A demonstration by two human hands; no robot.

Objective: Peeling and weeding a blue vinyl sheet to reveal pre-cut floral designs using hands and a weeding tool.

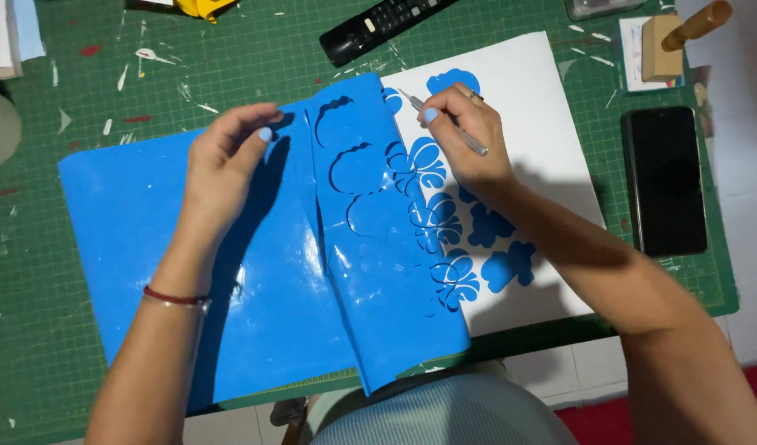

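- The left hand [226,161] pinches the blue vinyl sheet [230,272] at its top edge, thumb and fingers closed on the film, and lifts it off the white backing [527,99]; holding the edge up seems to keep the sticky film from dropping back.
- The right hand [465,136] holds a thin metal tool [448,124] like a pen, fingers wrapped tight around the shaft, its point at the peel line near the top of the backing, probably to hold the small cut pieces down as the film lifts.
- The sheet lies over the left and middle of the green cutting mat [90,82], folded into a ridge down its middle (scalloped holes show where shapes stay behind).
- Blue flower shapes [498,255] sit on the backing, just right of the peeled edge and under the right wrist.
- A black phone [665,181] lies on the mat right of the backing, apart from it; a black remote [378,25] lies above, near the sheet's top edge; a wooden stamp [671,41] stands at the upper right.
- The sheet's near edge overhangs the mat's front edge toward the person's lap.
- Open mat shows to the upper left, dotted with paper scraps; the right side is tighter, with the phone close by.
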